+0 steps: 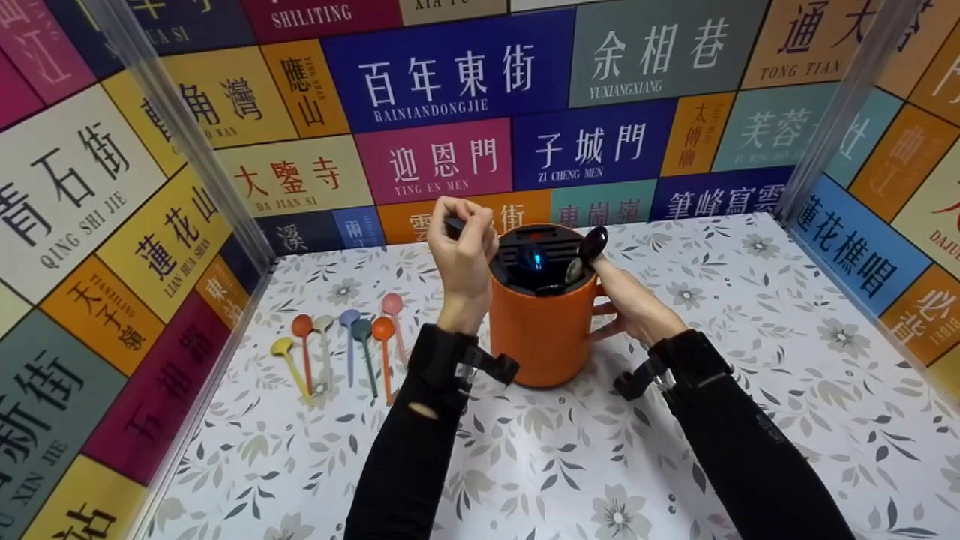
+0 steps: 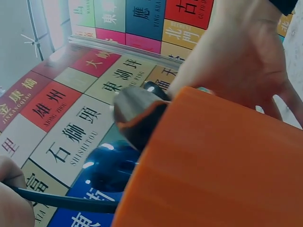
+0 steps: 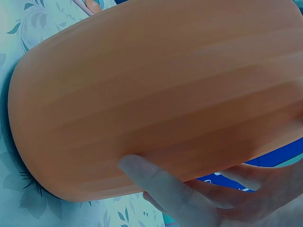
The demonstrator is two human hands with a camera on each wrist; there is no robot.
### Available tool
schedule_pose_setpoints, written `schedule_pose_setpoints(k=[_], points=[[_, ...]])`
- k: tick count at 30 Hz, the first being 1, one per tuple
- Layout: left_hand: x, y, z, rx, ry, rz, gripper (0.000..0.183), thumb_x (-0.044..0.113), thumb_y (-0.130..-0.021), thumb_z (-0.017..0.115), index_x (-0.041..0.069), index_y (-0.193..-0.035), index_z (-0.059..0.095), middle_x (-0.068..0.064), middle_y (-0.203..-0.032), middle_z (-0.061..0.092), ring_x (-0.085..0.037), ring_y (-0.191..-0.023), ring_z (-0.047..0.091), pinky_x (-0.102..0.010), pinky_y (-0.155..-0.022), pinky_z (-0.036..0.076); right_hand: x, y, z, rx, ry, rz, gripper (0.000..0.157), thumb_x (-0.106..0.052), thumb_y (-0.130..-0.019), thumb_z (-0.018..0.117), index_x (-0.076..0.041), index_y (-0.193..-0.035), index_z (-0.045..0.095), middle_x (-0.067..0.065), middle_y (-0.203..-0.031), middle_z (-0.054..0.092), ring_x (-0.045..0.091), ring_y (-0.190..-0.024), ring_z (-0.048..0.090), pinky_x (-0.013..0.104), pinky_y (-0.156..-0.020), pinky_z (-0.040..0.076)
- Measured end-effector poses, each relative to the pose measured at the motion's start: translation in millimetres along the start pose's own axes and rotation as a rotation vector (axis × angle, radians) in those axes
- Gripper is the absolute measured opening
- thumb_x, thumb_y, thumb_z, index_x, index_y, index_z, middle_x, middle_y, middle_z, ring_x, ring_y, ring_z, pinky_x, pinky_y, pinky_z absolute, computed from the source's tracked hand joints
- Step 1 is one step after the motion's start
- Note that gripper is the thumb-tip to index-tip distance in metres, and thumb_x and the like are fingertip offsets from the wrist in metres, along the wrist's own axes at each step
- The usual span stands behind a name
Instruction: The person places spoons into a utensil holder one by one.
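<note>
Between the two hands stands an orange, smooth-walled, mug-shaped holder point(image 1: 536, 337), upright on the white, leaf-patterned tabletop point(image 1: 795, 315) and fitted at the top with a black slatted insert point(image 1: 512, 255). The left hand point(image 1: 463, 259) is at the rim on its own side, fingers curled to pinch a slim, dark utensil handle point(image 2: 66, 200) that runs to the holder's mouth; its far end is hidden there. The right hand point(image 1: 637, 300) grips the holder from its own side, thumb point(image 3: 156, 179) laid along the wall and fingers bent round toward the back; whether they pass through the loop cannot be told. Just beyond that thumb side, a glossy black spoon point(image 1: 593, 241) leans out of the insert, and nearer the left hand a shiny dark rounded utensil head point(image 1: 534, 257) catches a blue gleam. Outward of the left hand lie seven small, long-stemmed coloured spoons point(image 1: 361, 330), well apart from the holder. The holder looks stiff and rather slick, probably weighted upward by its utensils, so a low, wide hold beside the right hand's loop seems steadiest; the pinched handle is likely light, rigid and smooth, best held firmly near its end
</note>
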State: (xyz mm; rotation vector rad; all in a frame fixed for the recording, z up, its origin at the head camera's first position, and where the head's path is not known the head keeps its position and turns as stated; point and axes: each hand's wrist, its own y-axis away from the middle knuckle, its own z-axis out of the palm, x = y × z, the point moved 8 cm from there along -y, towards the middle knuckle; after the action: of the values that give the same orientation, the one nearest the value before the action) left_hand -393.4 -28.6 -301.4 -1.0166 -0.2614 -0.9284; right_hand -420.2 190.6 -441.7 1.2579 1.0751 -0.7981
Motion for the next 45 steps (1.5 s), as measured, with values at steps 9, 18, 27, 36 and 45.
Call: schedule_pose_setpoints(k=[9,18,27,36,45], points=[[-27.1,0.8,-0.9,0.040,-0.068,-0.105,0.026,-0.006,-0.098,0.057,0.008,-0.086,0.039,-0.004,-0.079,0.049,-0.012,-0.055,0.034,-0.025,-0.053,0.030,-2,1,-1.1,0.011,0.008,-0.003,0.096,-0.086,-0.090,0.047,-0.010,-0.148,0.047,0.026,-0.146,0.046,0.049,-0.129,0.049,0.062,-0.083,0.059],[-42.2,-0.9,-9.5,0.079,-0.250,-0.129,0.027,-0.007,-0.098,0.062,0.009,-0.084,0.044,-0.002,-0.074,0.048,-0.013,-0.058,0.044,-0.025,-0.059,0.040,0,1,0.7,0.011,0.006,-0.014,0.097,-0.087,-0.090,0.046,-0.010,-0.149,0.048,0.026,-0.145,0.047,0.049,-0.128,0.049,0.061,-0.082,0.060],[-48.2,-3.5,-11.4,0.041,-0.378,-0.144,0.025,-0.006,-0.095,0.069,0.008,-0.085,0.050,-0.001,-0.084,0.054,-0.012,-0.079,0.059,-0.025,-0.077,0.049,2,1,1.7,0.012,0.007,-0.005,0.093,-0.086,-0.092,0.044,-0.010,-0.146,0.051,0.022,-0.142,0.051,0.045,-0.124,0.054,0.059,-0.080,0.060],[-46.8,-3.0,-6.6,-0.026,-0.370,-0.132,0.009,0.000,-0.099,0.067,0.000,-0.104,0.060,-0.004,-0.099,0.064,-0.015,-0.095,0.064,-0.034,-0.096,0.053,2,2,-0.9,0.023,0.016,-0.001,0.095,-0.086,-0.092,0.042,-0.010,-0.148,0.049,0.023,-0.145,0.050,0.046,-0.126,0.053,0.059,-0.081,0.060],[-52.1,0.3,-16.4,-0.113,-0.464,-0.169,0.025,0.012,-0.106,0.058,-0.005,-0.124,0.059,-0.020,-0.121,0.065,-0.024,-0.112,0.063,-0.033,-0.103,0.049,3,1,-1.3,0.021,0.005,-0.015,0.096,-0.087,-0.091,0.044,-0.009,-0.147,0.048,0.025,-0.144,0.048,0.048,-0.127,0.050,0.059,-0.081,0.060]])
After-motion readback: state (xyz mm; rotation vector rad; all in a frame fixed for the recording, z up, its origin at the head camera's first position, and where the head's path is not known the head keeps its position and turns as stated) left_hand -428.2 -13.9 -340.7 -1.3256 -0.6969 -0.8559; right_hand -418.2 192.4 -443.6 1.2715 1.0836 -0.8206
